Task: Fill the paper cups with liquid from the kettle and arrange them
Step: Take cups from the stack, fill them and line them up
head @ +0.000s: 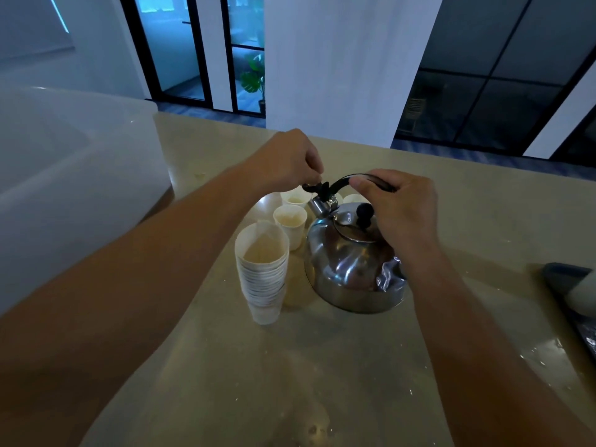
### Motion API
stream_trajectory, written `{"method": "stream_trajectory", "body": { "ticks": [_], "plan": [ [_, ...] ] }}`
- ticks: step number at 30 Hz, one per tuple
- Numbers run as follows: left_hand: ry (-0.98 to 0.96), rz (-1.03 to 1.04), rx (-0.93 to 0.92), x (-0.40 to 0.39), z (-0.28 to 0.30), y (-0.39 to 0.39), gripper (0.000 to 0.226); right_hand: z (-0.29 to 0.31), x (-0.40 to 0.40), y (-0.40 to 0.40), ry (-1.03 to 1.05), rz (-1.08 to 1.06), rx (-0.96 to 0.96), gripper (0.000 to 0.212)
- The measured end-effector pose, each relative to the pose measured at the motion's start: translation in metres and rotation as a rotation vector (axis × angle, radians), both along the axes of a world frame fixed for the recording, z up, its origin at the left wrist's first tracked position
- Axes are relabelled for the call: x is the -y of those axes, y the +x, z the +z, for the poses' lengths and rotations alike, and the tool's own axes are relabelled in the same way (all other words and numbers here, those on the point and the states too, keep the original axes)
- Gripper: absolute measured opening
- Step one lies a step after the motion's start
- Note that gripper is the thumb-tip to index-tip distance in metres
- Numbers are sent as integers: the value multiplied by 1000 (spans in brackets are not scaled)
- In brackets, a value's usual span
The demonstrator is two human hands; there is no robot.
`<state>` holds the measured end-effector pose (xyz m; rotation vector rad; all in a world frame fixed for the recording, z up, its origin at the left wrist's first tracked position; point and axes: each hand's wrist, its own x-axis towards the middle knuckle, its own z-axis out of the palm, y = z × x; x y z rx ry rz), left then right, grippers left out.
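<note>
- The counter (pixel 225 382) is glossy, with wet patches near its front right, so cups and kettle may slide on it.
- The cup stack (pixel 263 269) stands nearest, left of the kettle and just beside it; thin paper, light, easily crushed or tipped, best taken round the wall with a soft hold.
- The kettle (pixel 351 269) is dented steel, tilted with its spout away from the person. It is probably heavy if full and possibly hot, so the black handle (pixel 361 179) is the place to hold.
- The right hand (pixel 396 208) comes over the lid, fingers curled round the handle's top, wrist bent down.
- The left hand (pixel 290 162) reaches across, fingertips pinching the black spout lever (pixel 314 187), seemingly to open the spout cap.
- A single cup (pixel 290 224) sits beyond the stack, next to the kettle; it seems to hold pale liquid.
- More cups (pixel 295 199) stand behind it, under the spout; those behind the handle are partly hidden.
</note>
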<state>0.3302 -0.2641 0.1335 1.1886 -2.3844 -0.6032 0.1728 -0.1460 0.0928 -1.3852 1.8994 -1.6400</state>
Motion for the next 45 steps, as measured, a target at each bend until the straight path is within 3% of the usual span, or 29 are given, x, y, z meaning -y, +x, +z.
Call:
{"method": "stream_trajectory", "body": {
  "ticks": [22,45],
  "plan": [
    [58,23,-21,27,-24,18,23,8,44,21,107,34,-263,14],
    [75,15,-31,31,-29,12,22,12,50,15,152,63,-326,17]
  ]
}}
